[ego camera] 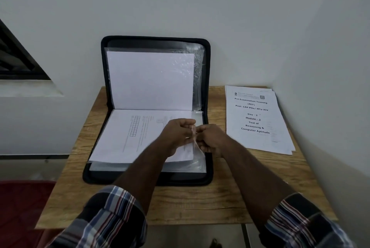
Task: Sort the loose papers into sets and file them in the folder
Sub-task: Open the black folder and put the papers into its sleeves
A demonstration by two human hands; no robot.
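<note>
Over wooden table (180, 203), both hands (left (177, 134), right (211, 139)) pinch a plastic sleeve (197, 148) in the folder (207, 175).

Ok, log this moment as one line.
left hand + right hand: pinching sleeve edge | folder: open | loose papers: unfiled, right of folder

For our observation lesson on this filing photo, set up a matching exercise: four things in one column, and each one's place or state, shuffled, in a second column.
Things:
1. black zip folder
2. stack of printed papers
3. clear plastic sleeve
4. blank white sheet

Places or states:
A. lying on the wooden table, right of the folder
B. pinched at its edge by the left hand and the right hand
C. standing open against the wall
D. inside the upright half

Pairs: 1-C, 2-A, 3-B, 4-D
</note>
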